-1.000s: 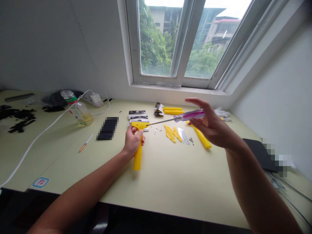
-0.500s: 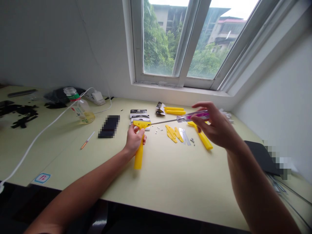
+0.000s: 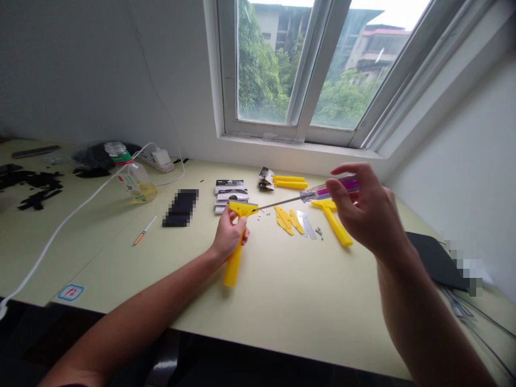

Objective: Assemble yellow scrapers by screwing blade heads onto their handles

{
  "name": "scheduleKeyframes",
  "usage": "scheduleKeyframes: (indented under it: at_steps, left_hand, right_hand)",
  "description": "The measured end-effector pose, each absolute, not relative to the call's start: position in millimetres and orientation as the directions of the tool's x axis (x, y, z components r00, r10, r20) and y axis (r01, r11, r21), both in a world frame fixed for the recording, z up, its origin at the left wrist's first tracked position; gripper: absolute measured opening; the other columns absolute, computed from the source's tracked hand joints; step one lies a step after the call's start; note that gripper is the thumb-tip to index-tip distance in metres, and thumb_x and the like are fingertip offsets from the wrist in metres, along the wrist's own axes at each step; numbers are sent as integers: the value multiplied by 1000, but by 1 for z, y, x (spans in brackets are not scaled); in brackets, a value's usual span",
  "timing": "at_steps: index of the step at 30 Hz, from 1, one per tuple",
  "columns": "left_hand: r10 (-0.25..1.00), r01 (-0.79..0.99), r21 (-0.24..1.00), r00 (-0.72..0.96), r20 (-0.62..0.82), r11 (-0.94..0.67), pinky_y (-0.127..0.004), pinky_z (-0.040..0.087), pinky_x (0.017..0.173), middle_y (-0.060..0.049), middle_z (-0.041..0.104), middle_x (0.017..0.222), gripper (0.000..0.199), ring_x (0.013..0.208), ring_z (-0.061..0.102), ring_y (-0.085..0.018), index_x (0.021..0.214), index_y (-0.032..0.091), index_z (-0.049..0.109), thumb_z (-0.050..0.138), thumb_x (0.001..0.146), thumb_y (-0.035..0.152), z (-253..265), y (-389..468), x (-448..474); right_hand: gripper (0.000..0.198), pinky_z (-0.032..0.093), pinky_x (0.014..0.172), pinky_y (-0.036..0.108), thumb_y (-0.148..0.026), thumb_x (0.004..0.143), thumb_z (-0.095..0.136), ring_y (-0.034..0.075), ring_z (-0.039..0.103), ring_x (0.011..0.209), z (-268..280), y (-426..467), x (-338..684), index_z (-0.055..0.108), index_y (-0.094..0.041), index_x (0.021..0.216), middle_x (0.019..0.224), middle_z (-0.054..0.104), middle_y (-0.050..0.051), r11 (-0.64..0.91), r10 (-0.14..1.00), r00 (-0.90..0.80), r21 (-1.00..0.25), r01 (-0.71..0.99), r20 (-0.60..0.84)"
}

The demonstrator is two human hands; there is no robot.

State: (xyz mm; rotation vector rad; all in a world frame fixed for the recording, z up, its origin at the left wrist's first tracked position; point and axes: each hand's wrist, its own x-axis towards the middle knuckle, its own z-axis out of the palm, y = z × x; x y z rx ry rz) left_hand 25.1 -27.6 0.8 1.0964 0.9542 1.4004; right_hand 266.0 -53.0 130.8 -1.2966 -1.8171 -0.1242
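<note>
My left hand is closed around the neck of a yellow scraper, its wide head up and its handle pointing toward me. In my right hand is a screwdriver with a clear and purple handle. The screwdriver's tip meets the right side of the scraper's head. Just right of the head lie small nuts. Beyond them are loose yellow plates, metal blades and small screws. Another yellow scraper lies under my right hand, its head partly hidden.
Packaged blades and two yellow handles with black cards lie at the back. To the left are a blurred-out dark object, a pen-like stick, a bottle and a white cable. A black pad lies right.
Both hands have shifted slightly right, the scraper and screwdriver with them. The scraper's handle now leans a little more, and my right hand's fingers have closed further round the screwdriver handle.
</note>
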Motion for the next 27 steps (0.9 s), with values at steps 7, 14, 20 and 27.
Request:
scheduleKeyframes:
  at_steps: [7, 14, 20, 27]
  left_hand:
    - [998, -341, 938, -3, 57, -55, -16, 33, 33, 3, 52, 92, 34, 42, 49, -3, 102, 24, 44, 65, 75, 25, 1, -23, 22]
    - [993, -337, 934, -64, 102, -117, -17, 34, 34, 3, 54, 89, 33, 43, 48, -3, 104, 23, 46, 65, 76, 26, 4, -21, 20]
    - [993, -323, 940, -81, 84, -106, -17, 35, 35, 4, 54, 87, 34, 43, 49, -4, 102, 23, 47, 66, 75, 27, 1, -20, 19]
    - [993, -280, 954, -72, 92, -109, -17, 35, 34, 2, 55, 92, 33, 43, 50, -4, 104, 23, 46, 64, 76, 26, 1, -24, 22]
  right_hand:
    - [23, 53, 68, 34, -38, 84, 67, 21, 68, 77, 134, -58, 274, 62, -26, 103, 90, 70, 4, 659, 603, -353, -197, 725, 716]
    - [37, 53, 79, 40, -43, 93, 49, 25, 67, 93, 131, -55, 271, 49, -25, 126, 116, 65, 10, 558, 665, -214, -285, 780, 715]
    - [37, 55, 74, 36, -41, 94, 49, 24, 68, 91, 130, -62, 265, 45, -27, 127, 113, 66, 9, 665, 698, -382, -351, 659, 605]
    - [43, 54, 75, 39, -41, 92, 50, 23, 67, 83, 125, -47, 268, 43, -24, 130, 115, 64, 11, 577, 716, -264, -335, 744, 646]
